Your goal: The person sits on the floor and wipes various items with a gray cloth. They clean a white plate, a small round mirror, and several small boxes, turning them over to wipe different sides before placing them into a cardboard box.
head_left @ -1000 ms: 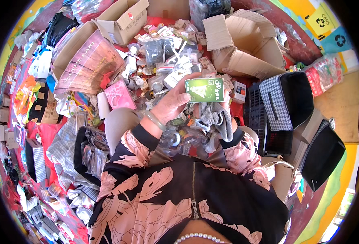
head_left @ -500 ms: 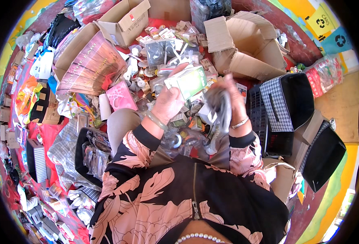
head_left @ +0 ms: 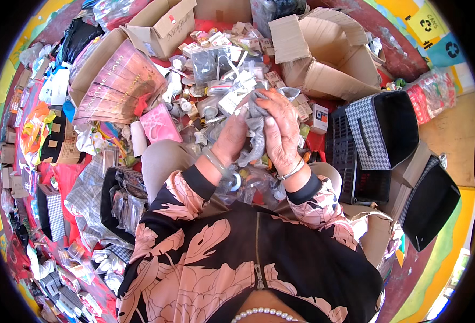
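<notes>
A crumpled grey cloth (head_left: 256, 126), knitted-looking, is bunched between my two hands above the heap. My right hand (head_left: 283, 129), a bracelet at its wrist, wraps its fingers over the cloth from the right. From the left, my left hand (head_left: 231, 137) is closed against the cloth, with a pale bangle (head_left: 216, 162) on its wrist. Its fingertips are hidden, and so is whatever they may hold under the cloth. Just below the hands lie clear plastic bags (head_left: 253, 185) and small round items.
Ahead spreads a heap of small boxes (head_left: 251, 40) and packages. Open cardboard boxes (head_left: 337, 75) stand at the back. On the right are a black plastic crate (head_left: 342, 161) and a houndstooth bin (head_left: 369, 129); a pink box (head_left: 159, 125) and a bin of bagged items (head_left: 124, 202) lie left.
The cloth has moved left with my right hand and now meets my left hand. The green and white box that my left hand held is no longer visible.
</notes>
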The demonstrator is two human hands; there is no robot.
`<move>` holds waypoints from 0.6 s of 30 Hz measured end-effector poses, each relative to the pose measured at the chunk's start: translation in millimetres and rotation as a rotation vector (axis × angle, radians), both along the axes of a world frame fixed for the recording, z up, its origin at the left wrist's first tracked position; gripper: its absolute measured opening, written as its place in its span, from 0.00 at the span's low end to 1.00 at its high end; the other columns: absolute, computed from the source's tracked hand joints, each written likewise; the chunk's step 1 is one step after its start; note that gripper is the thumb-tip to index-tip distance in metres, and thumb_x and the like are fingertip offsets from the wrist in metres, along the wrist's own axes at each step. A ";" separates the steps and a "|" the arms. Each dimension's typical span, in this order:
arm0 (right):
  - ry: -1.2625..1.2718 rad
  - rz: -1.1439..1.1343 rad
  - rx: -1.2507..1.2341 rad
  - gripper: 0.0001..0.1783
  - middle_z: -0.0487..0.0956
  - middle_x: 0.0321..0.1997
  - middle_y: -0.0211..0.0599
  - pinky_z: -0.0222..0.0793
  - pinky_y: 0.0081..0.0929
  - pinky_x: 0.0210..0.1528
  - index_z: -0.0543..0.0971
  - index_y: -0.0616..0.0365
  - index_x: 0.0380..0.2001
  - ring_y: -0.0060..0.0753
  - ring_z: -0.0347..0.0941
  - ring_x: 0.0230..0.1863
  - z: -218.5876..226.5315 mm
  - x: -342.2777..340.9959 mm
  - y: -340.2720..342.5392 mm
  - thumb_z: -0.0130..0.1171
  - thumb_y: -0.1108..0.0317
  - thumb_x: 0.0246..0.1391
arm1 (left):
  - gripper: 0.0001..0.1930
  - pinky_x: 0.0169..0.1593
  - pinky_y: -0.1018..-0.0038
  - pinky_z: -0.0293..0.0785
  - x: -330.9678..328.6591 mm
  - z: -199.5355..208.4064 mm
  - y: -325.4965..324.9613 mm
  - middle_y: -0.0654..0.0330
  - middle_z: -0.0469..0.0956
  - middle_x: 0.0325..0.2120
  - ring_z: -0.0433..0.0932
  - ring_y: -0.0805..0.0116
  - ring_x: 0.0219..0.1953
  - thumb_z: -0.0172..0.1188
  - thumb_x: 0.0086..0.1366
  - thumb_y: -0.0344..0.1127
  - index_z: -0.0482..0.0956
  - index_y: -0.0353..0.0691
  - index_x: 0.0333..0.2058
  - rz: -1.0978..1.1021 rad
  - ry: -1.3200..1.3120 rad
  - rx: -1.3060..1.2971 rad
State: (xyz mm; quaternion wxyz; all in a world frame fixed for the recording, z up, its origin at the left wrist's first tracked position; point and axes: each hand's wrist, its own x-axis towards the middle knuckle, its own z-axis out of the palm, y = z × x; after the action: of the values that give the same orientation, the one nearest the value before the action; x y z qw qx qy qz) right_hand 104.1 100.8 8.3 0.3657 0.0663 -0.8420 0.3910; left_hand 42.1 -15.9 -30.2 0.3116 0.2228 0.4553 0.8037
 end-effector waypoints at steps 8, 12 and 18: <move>-0.113 -0.170 -0.503 0.13 0.77 0.43 0.39 0.64 0.23 0.51 0.74 0.61 0.45 0.29 0.71 0.47 -15.5 -1.3 23.7 0.44 0.73 0.60 | 0.45 0.61 0.71 0.58 -2.2 2.9 1.0 0.54 0.62 0.57 0.62 0.66 0.59 0.56 0.58 0.60 0.50 0.33 0.63 -0.164 -0.056 0.253; -0.136 -0.064 -1.192 0.15 0.77 0.43 0.41 0.68 0.24 0.49 0.73 0.64 0.46 0.30 0.73 0.42 -45.9 -9.2 71.4 0.42 0.68 0.62 | 0.50 0.60 0.70 0.59 -7.7 24.0 -4.5 0.56 0.61 0.57 0.63 0.66 0.58 0.70 0.48 0.43 0.47 0.37 0.64 -0.089 0.106 0.190; -0.014 0.062 -0.527 0.20 0.73 0.51 0.40 0.67 0.31 0.52 0.73 0.57 0.49 0.39 0.71 0.51 17.0 9.3 40.0 0.54 0.59 0.55 | 0.53 0.59 0.62 0.59 -10.6 17.3 -0.7 0.45 0.62 0.52 0.63 0.50 0.55 0.75 0.38 0.36 0.51 0.35 0.61 0.172 0.819 -0.514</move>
State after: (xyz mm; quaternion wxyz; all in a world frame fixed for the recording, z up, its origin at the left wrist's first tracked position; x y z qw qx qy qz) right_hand 113.4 140.9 25.3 0.3524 -0.0082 -0.7112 0.6082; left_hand 31.5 -16.5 -12.9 0.0845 0.3980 0.7409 0.5343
